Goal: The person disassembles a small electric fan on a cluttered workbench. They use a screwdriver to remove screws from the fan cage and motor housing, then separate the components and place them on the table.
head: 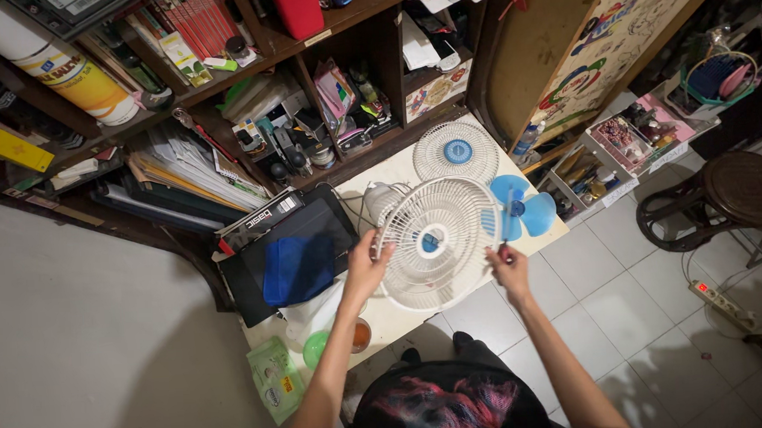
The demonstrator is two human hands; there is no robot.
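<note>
White fan grille (pixel 438 241) gripped, both hands.

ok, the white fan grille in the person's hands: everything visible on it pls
The white fan grille is a round cage of thin radial wires, plastic or coated metal by its look, with a white centre ring around a blue hub. It is held tilted over the pale table, face toward the camera. The left hand grips its left rim and the right hand its right rim. A second grille lies flat behind it, and the blue fan blade stands beside its right edge.
</note>
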